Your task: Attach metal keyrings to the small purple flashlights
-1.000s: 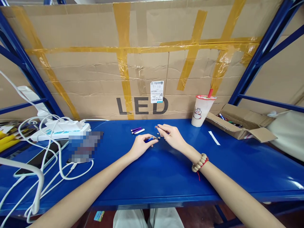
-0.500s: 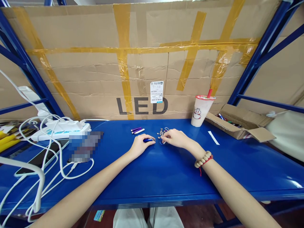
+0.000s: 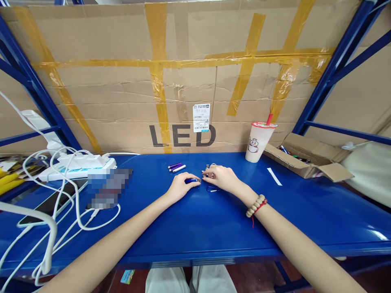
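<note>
My left hand point(image 3: 180, 188) rests on the blue shelf top point(image 3: 201, 219), its fingers closed round a small blue tube point(image 3: 192, 180) that points right. My right hand point(image 3: 220, 177) lies just to the right, its fingertips pinched at the tube's open end among several small silver button cells point(image 3: 207, 169); what they pinch is too small to name. A small blue ring point(image 3: 211, 189) lies on the shelf under the right wrist side. A bead bracelet point(image 3: 255, 206) circles my right wrist. Two small tubes, purple and silver point(image 3: 176, 167), lie behind my left hand.
A cup with a red straw point(image 3: 259, 140) stands at the back right beside an open cardboard box point(image 3: 307, 160) of pens. A white paper strip point(image 3: 273, 176) lies near it. At left are a white power strip point(image 3: 77, 165), tangled white cables and a phone point(image 3: 49, 205). Taped cardboard forms the back wall.
My right hand came down from a raised pinch to the shelf by the button cells, then shifted left to the tube's end, leaving the small blue ring on the shelf. My left hand barely moved.
</note>
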The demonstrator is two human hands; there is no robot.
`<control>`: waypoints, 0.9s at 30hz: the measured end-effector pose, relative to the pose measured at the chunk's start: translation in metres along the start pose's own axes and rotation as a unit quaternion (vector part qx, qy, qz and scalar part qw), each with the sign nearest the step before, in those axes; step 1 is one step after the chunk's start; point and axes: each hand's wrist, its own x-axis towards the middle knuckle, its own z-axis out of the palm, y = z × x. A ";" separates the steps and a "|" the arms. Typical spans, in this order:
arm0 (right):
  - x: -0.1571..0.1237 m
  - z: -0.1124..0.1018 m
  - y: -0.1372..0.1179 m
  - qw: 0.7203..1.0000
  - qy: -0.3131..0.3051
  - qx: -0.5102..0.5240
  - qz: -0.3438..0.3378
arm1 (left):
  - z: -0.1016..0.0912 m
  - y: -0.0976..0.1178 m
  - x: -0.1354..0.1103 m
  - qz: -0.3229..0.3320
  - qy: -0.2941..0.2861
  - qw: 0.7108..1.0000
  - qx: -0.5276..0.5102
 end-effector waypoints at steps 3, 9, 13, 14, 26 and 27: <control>0.001 0.007 0.002 1.000 0.000 -0.016 -0.021 | 0.000 0.001 0.000 -0.005 -0.015 0.999 0.032; 0.001 0.006 0.001 1.000 -0.004 0.004 -0.014 | 0.001 -0.001 0.000 -0.015 -0.016 0.994 0.104; 0.001 0.002 -0.003 1.000 0.013 0.007 0.004 | 0.001 0.000 0.000 -0.006 -0.003 0.997 0.080; 0.001 0.001 -0.004 0.999 0.032 0.015 0.006 | 0.000 0.001 0.000 0.000 0.005 0.998 0.069; -0.002 -0.001 -0.020 0.958 0.158 0.221 -0.090 | 0.000 0.006 -0.001 0.033 0.050 0.998 -0.028; -0.003 -0.001 -0.021 0.957 0.153 0.227 -0.093 | 0.001 0.006 -0.002 0.039 0.046 0.998 -0.032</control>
